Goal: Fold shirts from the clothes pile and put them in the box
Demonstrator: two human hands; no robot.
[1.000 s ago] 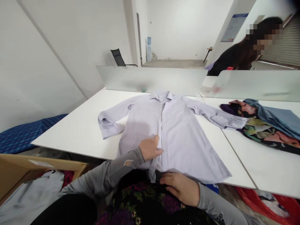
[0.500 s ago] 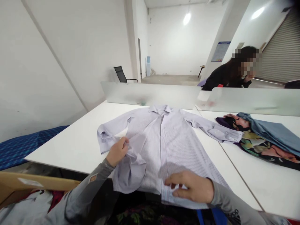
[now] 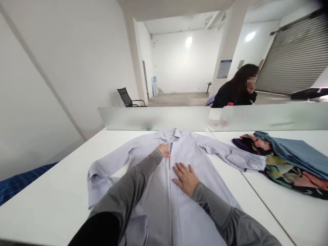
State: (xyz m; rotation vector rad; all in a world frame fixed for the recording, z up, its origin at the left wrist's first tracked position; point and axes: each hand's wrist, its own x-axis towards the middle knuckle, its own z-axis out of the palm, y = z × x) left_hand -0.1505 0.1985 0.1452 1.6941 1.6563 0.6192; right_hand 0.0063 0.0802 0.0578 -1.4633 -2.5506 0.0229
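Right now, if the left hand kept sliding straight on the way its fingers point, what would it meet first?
Probably the collar of the striped shirt, just ahead of the left hand; beyond it stands the frosted divider. Depth is hard to judge.

We see a pale striped shirt lying flat on the white table, its collar near the far edge and its sleeves spread out to both sides. Our left hand reaches far up and rests just under the collar. Our right hand lies flat with fingers spread on the middle of the shirt. A pile of colored clothes sits by the right edge, touching one cuff. Another person sits behind the frosted divider.
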